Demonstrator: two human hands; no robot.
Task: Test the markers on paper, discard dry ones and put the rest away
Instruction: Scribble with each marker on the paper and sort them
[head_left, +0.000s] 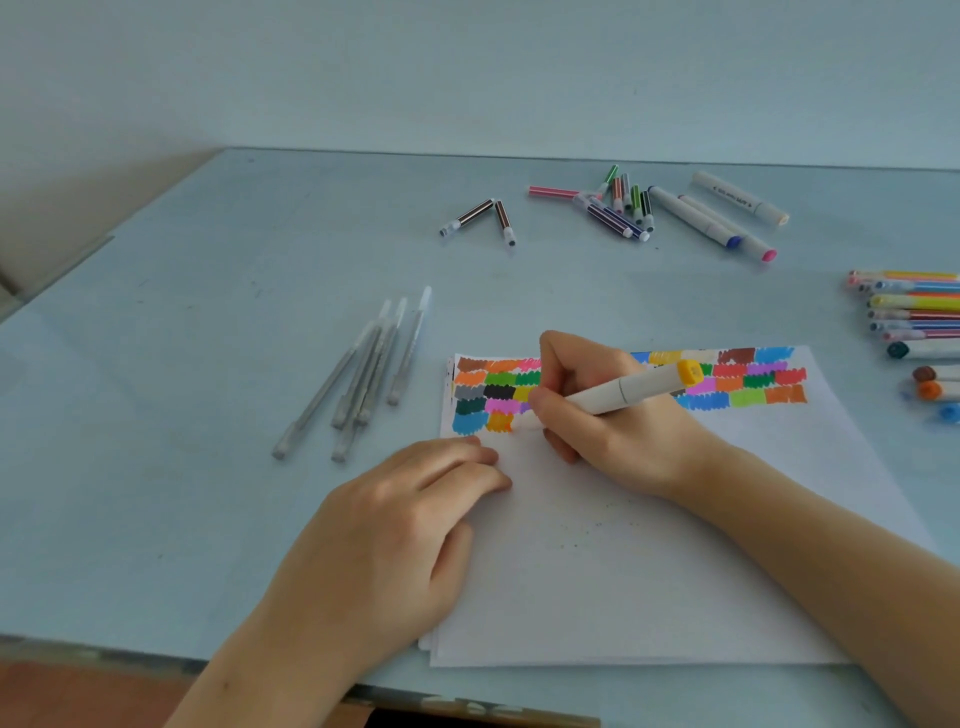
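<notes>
My right hand (613, 421) grips a thick white marker with a yellow end cap (631, 389), its tip pressed on the white paper (649, 561) next to an orange swatch. Rows of coloured test swatches (748, 382) fill the paper's top edge. My left hand (395, 540) lies flat on the paper's left edge, fingers loosely curled, holding nothing.
Several grey capped pens (363, 374) lie left of the paper. Small striped markers (618, 205), two brown ones (480, 218) and three thick white markers (727, 218) lie at the back. More markers (914, 332) are piled at the right edge. The table's front edge is near.
</notes>
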